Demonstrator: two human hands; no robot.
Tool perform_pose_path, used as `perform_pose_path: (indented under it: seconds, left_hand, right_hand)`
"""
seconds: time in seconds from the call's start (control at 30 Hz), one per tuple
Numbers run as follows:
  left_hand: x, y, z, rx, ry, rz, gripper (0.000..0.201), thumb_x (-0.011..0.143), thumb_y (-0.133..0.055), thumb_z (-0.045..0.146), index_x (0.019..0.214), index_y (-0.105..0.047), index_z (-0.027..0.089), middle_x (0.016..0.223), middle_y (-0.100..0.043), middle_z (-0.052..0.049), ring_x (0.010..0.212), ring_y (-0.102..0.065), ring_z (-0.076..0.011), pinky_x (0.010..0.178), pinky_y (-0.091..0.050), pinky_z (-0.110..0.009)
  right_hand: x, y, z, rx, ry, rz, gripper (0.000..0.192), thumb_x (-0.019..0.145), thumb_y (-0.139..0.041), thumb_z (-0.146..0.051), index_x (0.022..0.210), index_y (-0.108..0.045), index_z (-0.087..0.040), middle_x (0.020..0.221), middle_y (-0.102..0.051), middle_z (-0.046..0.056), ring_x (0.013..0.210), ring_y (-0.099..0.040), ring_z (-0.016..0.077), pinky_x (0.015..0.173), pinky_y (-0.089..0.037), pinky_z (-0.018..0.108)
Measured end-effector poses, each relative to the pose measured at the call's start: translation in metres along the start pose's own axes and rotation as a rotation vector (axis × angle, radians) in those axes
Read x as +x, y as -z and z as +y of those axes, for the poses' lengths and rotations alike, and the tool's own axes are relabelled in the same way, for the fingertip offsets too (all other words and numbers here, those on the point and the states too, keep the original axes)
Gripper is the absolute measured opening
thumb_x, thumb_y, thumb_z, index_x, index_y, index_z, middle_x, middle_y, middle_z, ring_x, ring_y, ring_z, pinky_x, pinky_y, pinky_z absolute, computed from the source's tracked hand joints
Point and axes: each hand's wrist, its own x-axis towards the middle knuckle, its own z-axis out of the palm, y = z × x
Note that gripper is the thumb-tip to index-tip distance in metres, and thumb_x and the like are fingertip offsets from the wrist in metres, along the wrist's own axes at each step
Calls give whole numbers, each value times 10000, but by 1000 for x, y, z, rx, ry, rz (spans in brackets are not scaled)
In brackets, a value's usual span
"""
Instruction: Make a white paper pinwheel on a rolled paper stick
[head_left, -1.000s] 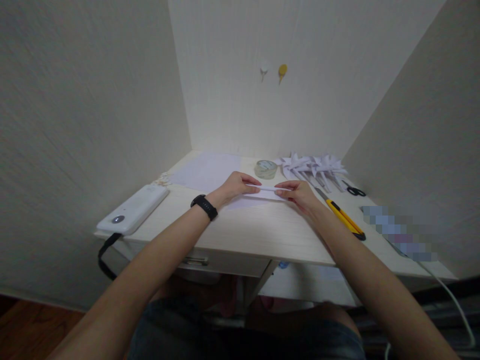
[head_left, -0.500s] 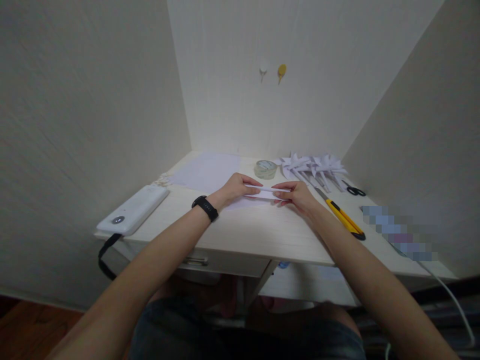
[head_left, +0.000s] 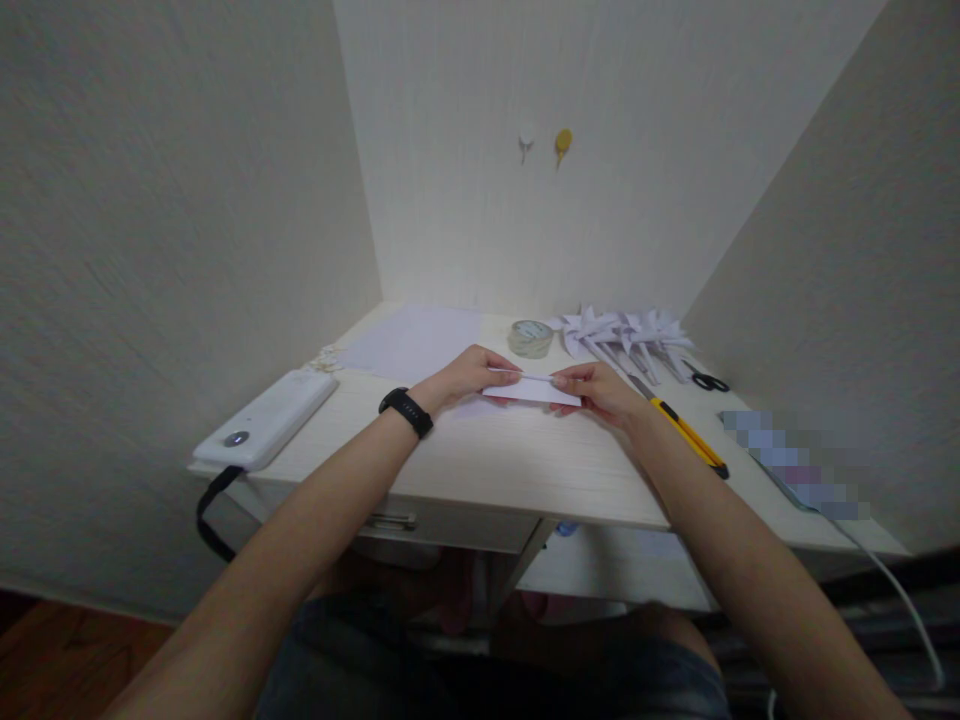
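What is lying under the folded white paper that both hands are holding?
Under the folded paper between left hand and right hand lies a flat white sheet on the desk; anything else beneath is covered.

A pale desk set into a cream-walled alcove

Three cream, faintly textured walls close in a light wood-grain desk (head_left: 480, 465): the left wall (head_left: 165, 220) and right wall (head_left: 862, 270) angle inward to the back wall (head_left: 600, 200), where two small hooks, one white (head_left: 527, 136) and one yellow (head_left: 563, 141), sit side by side well above the desktop. Light falls softly from the front, brightest on the back wall just above the desk (the side walls look greyer). A shallow drawer with a metal handle (head_left: 390, 521) hangs under the desk's front edge. At the lower left corner a strip of reddish-brown wooden floor (head_left: 52, 655) shows below the left wall.
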Motion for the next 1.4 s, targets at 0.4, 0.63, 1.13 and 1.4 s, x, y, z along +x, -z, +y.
perform_pose_path:
  seconds: [0.4,0.63,1.13,1.4]
  left_hand:
    - [-2,-3,0,-105,-90,-48,337,759,-805,310,989,-751,71,871,-724,-101,717,-626,-116,695,-561,-271]
    - [-7,-12,5,-89,-53,6,173,768,-789,229,847,-763,77,794,-727,-86,654,-615,-106,652,-541,-254]
    - [-9,-18,5,8,-59,42,191,756,-785,145,942,-773,104,920,-759,-115,747,-668,-141,757,-563,-315]
    - [-8,-14,6,-62,-11,-28,250,729,-815,149,971,-769,107,944,-760,-119,753,-675,-138,772,-566,-313]
  right_hand:
    - [2,5,0,90,34,15,433,644,-859,-493,830,-772,-112,766,-737,117,575,-684,165,510,-612,253]
    - [0,-4,1,-13,59,63,426,591,-906,-382,900,-788,-115,783,-753,108,608,-688,166,526,-593,238]
    - [2,-17,7,73,21,143,367,485,-931,-274,800,-799,-140,775,-751,75,609,-652,143,510,-560,219]
    - [3,-14,7,13,59,100,394,553,-912,-364,849,-803,-129,736,-746,81,592,-645,142,502,-543,217]
